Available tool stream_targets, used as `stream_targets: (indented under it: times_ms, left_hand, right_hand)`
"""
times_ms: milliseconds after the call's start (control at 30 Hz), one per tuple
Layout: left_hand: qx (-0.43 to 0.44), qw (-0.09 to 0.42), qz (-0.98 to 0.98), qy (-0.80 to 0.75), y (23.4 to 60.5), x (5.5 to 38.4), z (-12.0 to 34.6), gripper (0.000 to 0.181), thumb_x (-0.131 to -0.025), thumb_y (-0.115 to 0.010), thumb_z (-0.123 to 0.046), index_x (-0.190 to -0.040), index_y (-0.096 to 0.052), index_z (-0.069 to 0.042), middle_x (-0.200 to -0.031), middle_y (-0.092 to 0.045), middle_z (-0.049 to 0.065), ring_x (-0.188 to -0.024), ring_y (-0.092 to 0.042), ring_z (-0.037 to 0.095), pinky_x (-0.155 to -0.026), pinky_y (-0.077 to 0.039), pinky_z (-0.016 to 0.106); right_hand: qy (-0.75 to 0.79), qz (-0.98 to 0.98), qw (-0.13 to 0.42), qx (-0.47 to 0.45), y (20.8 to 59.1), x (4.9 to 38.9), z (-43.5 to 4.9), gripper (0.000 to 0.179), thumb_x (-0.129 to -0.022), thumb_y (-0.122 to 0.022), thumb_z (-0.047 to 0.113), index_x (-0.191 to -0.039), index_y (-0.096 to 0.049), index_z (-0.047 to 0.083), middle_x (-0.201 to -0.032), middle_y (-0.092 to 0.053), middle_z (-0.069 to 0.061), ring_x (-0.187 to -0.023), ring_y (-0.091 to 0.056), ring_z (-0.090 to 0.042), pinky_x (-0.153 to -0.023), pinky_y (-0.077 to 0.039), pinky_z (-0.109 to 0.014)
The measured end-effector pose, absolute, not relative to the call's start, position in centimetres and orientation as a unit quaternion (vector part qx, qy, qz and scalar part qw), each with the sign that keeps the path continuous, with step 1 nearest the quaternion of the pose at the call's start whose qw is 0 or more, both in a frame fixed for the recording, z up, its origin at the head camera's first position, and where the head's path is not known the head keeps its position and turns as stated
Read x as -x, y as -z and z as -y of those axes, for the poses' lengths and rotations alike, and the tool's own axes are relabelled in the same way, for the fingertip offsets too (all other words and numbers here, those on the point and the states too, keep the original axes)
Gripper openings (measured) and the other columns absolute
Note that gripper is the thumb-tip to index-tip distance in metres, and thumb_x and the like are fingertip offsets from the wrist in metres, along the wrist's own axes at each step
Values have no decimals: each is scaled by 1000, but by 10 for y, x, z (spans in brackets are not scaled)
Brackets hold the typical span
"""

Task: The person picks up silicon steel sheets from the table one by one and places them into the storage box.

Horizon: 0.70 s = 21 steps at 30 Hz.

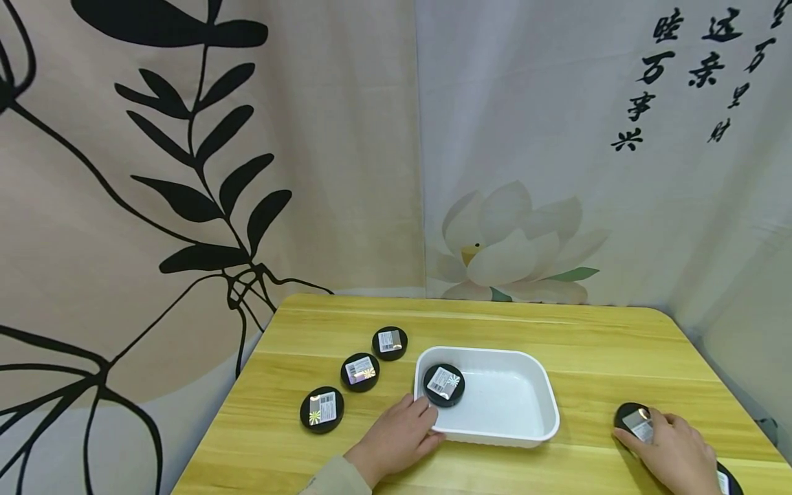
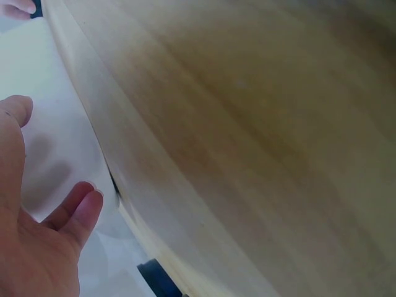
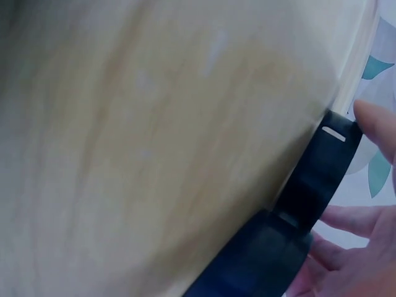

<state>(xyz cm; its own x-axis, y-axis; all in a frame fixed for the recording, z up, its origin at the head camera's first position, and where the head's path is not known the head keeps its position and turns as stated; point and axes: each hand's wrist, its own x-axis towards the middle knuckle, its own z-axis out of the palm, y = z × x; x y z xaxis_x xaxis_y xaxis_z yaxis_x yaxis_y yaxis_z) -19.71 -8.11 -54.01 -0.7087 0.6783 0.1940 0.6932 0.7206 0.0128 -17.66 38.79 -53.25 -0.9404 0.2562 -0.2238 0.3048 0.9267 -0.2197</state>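
A white rectangular tray (image 1: pixel 513 392) stands on the table with a black round case (image 1: pixel 444 385), silver label up, inside its left end. My left hand (image 1: pixel 402 440) rests at the tray's left front corner, fingertips right at the rim. In the left wrist view its thumb and fingers (image 2: pixel 83 213) are spread apart beside the white wall. At the right, my right hand (image 1: pixel 677 447) grips another labelled black round case (image 1: pixel 636 421) between thumb and fingers. The right wrist view shows that case (image 3: pixel 318 170) edge-on, with a small pale slot in its side.
Three more black round cases lie left of the tray: a near one (image 1: pixel 322 410), a middle one (image 1: pixel 360 372) and a far one (image 1: pixel 390 343). Partly behind my right hand is another case (image 1: pixel 729 479). A printed curtain (image 1: pixel 353 172) hangs beyond the wooden table (image 1: pixel 557 326).
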Motion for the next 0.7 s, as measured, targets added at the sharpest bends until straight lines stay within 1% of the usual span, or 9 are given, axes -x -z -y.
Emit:
stream_targets:
  times_ms: [233,500,700]
  left_hand:
    - [373,95,922,34,539,196,82,35,-105,-42,-54,-100,-56,-22,-98,-51,-8,-88,-45,10,-82,-46,25]
    - [375,98,921,35,538,196,81,33,-105,-43,-53,-100,-56,-22,-98,-52,-8,-88,-45,10,-82,-46,25]
    - [378,101,920,33,537,195,81,32,-105,-45,-51,-101,-57,-22,-99,-52,-8,-89,-46,11,-84,-45,25]
  right_hand:
    - [128,-976,105,-140,533,177,-389,117,-79,-57,83,-132,-44,-20,-122,-45,-47,-107,-49,-61,-84,-40,-72]
    - [134,-974,118,-136,535,180,-395,122,-75,-60,85,-135,-42,-19,-124,-43,-47,-108,-49,-60,-83,-39,-73]
    - [137,-972,128,-144,540,183,-397,126,-70,-62,87,-135,-41,-18,-123,-44,-43,-107,-50,-60,-81,-39,-73]
